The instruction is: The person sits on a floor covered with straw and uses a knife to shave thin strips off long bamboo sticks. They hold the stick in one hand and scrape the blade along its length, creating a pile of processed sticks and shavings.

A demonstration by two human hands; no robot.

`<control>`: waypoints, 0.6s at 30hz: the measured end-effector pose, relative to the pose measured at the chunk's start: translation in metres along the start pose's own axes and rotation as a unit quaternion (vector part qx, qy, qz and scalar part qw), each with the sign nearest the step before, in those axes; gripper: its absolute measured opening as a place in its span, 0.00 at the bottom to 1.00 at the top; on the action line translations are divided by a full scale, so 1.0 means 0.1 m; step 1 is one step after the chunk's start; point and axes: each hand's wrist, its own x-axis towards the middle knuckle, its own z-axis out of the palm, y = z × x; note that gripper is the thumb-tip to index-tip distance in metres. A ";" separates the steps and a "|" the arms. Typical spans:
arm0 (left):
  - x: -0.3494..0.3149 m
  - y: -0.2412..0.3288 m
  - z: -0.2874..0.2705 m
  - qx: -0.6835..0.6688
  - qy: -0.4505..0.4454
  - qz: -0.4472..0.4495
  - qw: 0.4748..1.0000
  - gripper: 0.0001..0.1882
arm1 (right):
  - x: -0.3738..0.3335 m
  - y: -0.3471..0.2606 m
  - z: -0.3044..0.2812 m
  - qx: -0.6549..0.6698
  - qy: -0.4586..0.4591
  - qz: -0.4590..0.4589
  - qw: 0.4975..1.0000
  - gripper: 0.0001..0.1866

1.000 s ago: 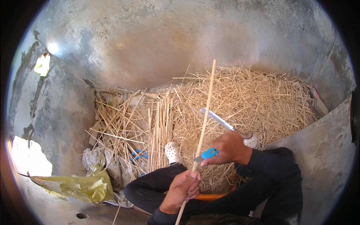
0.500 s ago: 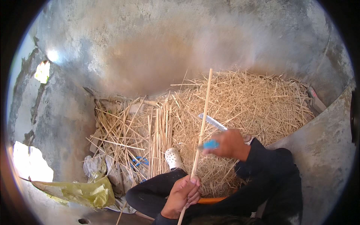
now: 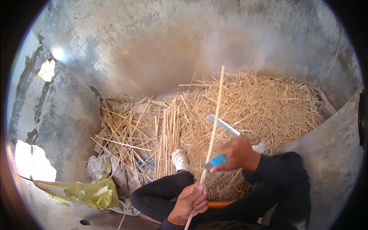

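My left hand [image 3: 190,200] grips the lower end of a long thin cane stick [image 3: 214,122] that slants up and away over the straw. My right hand [image 3: 237,154] holds a knife [image 3: 225,126] with a blue handle and a flat grey blade, set against the stick about halfway up. The blade points up and to the left behind the stick. Both dark sleeves come in from the lower right. My legs in dark trousers are bent in front of me, and a white clog [image 3: 179,159] shows on one foot.
A big heap of straw and split cane [image 3: 268,103] fills the ground ahead. Longer cut sticks [image 3: 130,134] lie at the left. A crumpled yellow-green plastic sheet [image 3: 86,193] lies at lower left. Grey concrete walls [image 3: 153,42] close in all around.
My right hand has slid down the stick with the knife, toward my left hand. The view has tilted slightly, with the straw sitting lower in the picture.
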 end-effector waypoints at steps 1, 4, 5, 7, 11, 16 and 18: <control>0.00 0.01 -0.03 -0.013 -0.003 0.001 1.000 0.12 | 0.03 0.01 -0.01 -0.019 -0.005 -0.012 1.000 0.38; 0.08 0.05 -0.02 -0.034 -0.029 0.009 0.999 0.12 | 0.13 0.05 -0.02 -0.044 0.069 -0.038 0.996 0.38; 0.08 0.06 0.00 -0.026 -0.022 0.013 0.999 0.12 | 0.15 0.07 -0.01 -0.050 0.094 -0.049 0.993 0.38; 0.08 0.06 0.02 -0.009 -0.009 0.012 1.000 0.13 | 0.22 0.30 -0.03 -0.099 0.048 0.082 0.991 0.37; 0.04 -0.02 0.00 0.005 0.010 -0.024 1.000 0.12 | 0.14 0.69 -0.04 -0.081 -0.004 0.173 0.982 0.36; 0.01 -0.02 -0.03 0.006 0.024 -0.012 1.000 0.12 | 0.06 0.41 0.12 -0.094 0.013 0.046 0.994 0.32; -0.05 -0.06 -0.02 0.012 0.020 -0.038 0.999 0.12 | 0.17 0.81 0.05 -0.084 0.068 0.166 0.980 0.37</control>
